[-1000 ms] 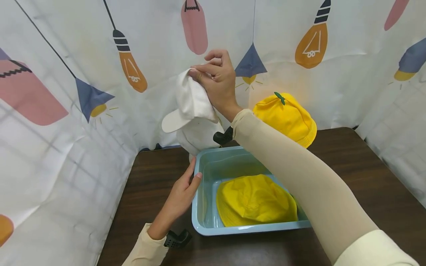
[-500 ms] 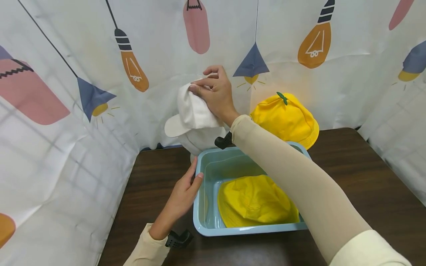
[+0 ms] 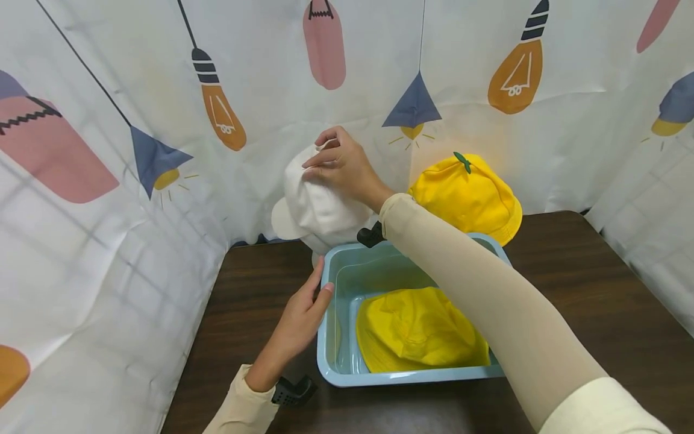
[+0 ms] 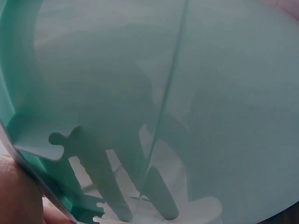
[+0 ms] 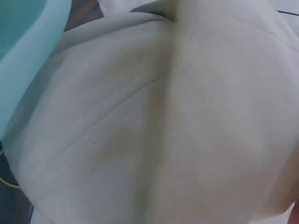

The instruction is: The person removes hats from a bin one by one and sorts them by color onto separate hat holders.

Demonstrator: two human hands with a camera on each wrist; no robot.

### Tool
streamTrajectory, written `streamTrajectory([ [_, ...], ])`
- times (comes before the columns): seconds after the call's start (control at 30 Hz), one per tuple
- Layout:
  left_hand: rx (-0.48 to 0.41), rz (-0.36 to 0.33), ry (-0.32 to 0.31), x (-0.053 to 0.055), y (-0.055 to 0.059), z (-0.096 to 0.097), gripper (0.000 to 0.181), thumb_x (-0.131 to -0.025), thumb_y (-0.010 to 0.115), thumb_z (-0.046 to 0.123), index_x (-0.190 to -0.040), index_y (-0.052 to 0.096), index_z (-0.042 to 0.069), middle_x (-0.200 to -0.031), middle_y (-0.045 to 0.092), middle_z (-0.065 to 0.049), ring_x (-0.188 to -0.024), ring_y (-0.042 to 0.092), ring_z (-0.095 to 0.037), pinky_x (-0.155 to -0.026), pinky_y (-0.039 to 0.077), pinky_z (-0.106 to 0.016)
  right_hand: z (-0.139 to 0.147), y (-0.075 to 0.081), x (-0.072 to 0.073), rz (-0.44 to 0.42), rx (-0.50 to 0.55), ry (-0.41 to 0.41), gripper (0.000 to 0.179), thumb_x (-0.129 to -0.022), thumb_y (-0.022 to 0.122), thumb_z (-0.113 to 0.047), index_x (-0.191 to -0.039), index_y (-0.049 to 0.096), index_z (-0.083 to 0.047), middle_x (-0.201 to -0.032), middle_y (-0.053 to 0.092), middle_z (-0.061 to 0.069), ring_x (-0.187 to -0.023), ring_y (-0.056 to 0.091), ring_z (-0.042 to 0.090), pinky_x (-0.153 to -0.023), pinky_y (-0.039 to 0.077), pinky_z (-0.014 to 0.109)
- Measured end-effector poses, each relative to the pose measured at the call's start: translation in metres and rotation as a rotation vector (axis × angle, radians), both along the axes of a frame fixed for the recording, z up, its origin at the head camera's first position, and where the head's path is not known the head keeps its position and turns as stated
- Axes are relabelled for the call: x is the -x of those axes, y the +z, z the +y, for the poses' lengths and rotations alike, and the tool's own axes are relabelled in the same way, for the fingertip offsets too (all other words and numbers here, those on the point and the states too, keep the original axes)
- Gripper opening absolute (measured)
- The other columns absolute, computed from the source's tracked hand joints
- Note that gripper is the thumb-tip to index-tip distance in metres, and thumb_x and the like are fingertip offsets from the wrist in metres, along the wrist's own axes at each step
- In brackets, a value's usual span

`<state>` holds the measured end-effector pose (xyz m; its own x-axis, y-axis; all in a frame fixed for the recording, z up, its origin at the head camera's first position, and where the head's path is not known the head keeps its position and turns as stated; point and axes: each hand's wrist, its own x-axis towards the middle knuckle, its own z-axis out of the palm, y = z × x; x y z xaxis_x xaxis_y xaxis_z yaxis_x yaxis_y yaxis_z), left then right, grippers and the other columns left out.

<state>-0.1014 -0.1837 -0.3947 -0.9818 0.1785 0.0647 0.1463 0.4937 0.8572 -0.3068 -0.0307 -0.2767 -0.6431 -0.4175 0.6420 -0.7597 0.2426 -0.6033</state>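
My right hand (image 3: 347, 169) pinches the crown of a white cap (image 3: 325, 208) near the back wall. Its brim points left, and it sits over another white cap (image 3: 316, 243), mostly covered. White cloth (image 5: 93, 102) fills the right wrist view. With the thumb on the rim and the fingers along the outer side, my left hand (image 3: 298, 322) grips the left side of a light blue plastic basin (image 3: 412, 378). Inside the basin lies a yellow bucket hat (image 3: 417, 328), its right side partly behind my right forearm. The basin wall (image 4: 233, 116) takes up the left wrist view.
A second yellow hat (image 3: 466, 193) with a green leaf on top stands behind the basin at the right. Everything rests on a dark wooden table (image 3: 249, 289). A white printed cloth (image 3: 260, 78) hangs close behind and along both sides.
My right hand has lowered the white cap, which now sits down over the other white cap. My left hand stays on the basin's rim.
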Motion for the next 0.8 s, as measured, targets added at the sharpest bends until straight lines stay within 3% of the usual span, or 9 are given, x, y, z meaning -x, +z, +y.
streamTrajectory([
  [0.2, 0.000, 0.003, -0.001, 0.000, 0.000, 0.001, 0.064, -0.110, 0.045, 0.034, -0.164, 0.017, 0.013, -0.170, 0.020, -0.006, -0.154, 0.027, -0.023, -0.123, 0.025, -0.051, -0.004, -0.004, -0.001, 0.032, -0.160, 0.062, 0.015, -0.087, 0.082, -0.022, -0.099, 0.084, -0.013, -0.122, 0.055, 0.009, -0.110, 0.059, 0.019, -0.098, 0.047, 0.024],
  [0.37, 0.013, 0.008, 0.001, 0.001, 0.001, 0.001, 0.064, -0.110, 0.044, 0.035, -0.164, 0.017, 0.015, -0.170, 0.021, -0.004, -0.154, 0.028, -0.023, -0.123, 0.025, -0.051, -0.002, -0.011, -0.001, 0.023, -0.295, 0.058, 0.014, -0.090, 0.079, -0.023, -0.101, 0.083, -0.014, -0.122, 0.057, 0.010, -0.108, 0.058, 0.020, -0.095, 0.048, 0.028],
  [0.8, 0.014, 0.007, 0.006, 0.001, 0.000, 0.000, 0.063, -0.110, 0.045, 0.034, -0.164, 0.017, 0.016, -0.169, 0.024, -0.004, -0.152, 0.032, -0.024, -0.121, 0.030, -0.053, 0.013, -0.018, 0.000, -0.073, -0.215, 0.014, 0.020, -0.091, 0.079, -0.026, -0.107, 0.081, -0.013, -0.116, 0.060, 0.002, -0.105, 0.057, 0.016, -0.097, 0.050, 0.026],
])
